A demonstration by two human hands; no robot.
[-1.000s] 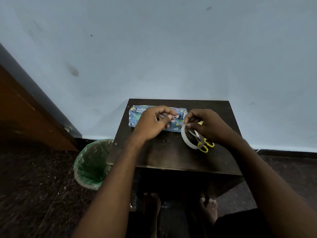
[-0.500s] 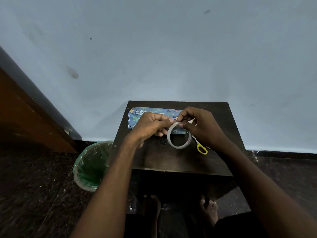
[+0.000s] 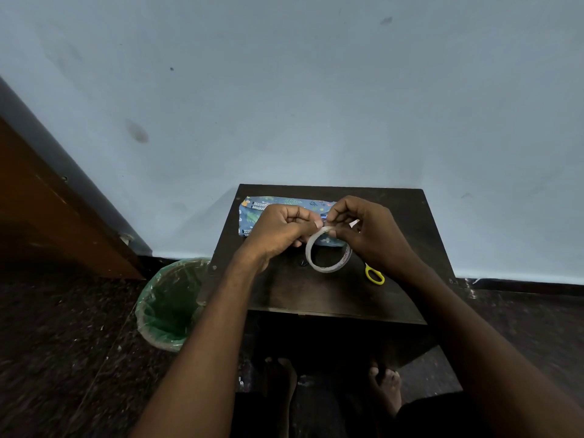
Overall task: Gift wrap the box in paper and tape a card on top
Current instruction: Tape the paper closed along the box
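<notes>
both hands have lifted the thin white tape ring (image 3: 328, 249) off the dark wooden desk (image 3: 316, 295); left hand (image 3: 279, 230) and right hand (image 3: 368, 233) pinch its rim at twelve o'clock, likely hunting the tape end. blue patterned wrapped box (image 3: 256, 213) lies behind at eleven o'clock. next: peel a strip.

Blue wrap (image 3: 268, 210) with green leaf print lies on the dark brown table (image 3: 316, 295); near it, whitish tape (image 3: 328, 251), yellow scissor handle (image 3: 375, 275) (green-lined bin (image 3: 167, 305) beside table).

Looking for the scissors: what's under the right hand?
Under the right hand, one yellow scissor handle pokes out on the dark wooden table. The blades and other handle are covered.
</notes>
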